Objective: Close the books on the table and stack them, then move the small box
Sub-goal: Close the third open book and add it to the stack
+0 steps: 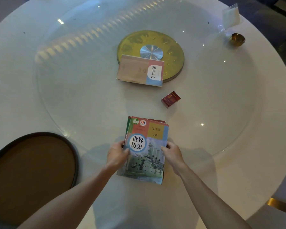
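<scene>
A closed history textbook [147, 146] with a warship on its cover lies on top of another closed book, whose red and green edges show along its top and left. My left hand [116, 154] grips the stack's left edge and my right hand [171, 153] grips its right edge. A third closed book [139, 70] with a tan, pink and blue cover lies farther away, partly over the gold disc. The small red box [170, 99] sits between the two, to the right, apart from both.
The white round table [238, 162] carries a glass turntable with a gold centre disc [172, 52]. A round brown tray [31, 176] sits at near left. A clear plastic bag [230, 16] and a small gold object [237, 39] lie far right.
</scene>
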Demonstrator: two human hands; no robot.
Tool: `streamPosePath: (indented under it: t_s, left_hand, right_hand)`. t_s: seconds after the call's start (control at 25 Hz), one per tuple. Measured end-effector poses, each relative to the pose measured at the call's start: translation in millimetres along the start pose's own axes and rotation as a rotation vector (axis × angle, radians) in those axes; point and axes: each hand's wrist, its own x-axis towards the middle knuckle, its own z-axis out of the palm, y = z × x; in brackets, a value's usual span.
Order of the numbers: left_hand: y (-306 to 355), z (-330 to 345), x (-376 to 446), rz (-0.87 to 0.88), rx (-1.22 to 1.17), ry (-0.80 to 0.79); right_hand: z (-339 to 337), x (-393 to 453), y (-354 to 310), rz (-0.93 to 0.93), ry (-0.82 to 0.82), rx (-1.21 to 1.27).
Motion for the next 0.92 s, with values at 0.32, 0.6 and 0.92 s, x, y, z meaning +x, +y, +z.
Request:
streamPosePath:
  t_s: [0.32, 0.6, 0.92]
  left_hand:
    - [1, -4, 4, -0.050, -0.059, 0.014]
    - [8, -6, 12, -0.153, -0.158, 0.068]
    - [15, -25, 44, -0.149, -0.086, 0.066]
  right_hand:
    - [-1, 1, -5, -0.073, -0.024, -0.038]
    - [1, 9, -14, -0.057, 0.015, -0.003]
    - [-15, 43, -33, -0.037, -0.011, -0.144]
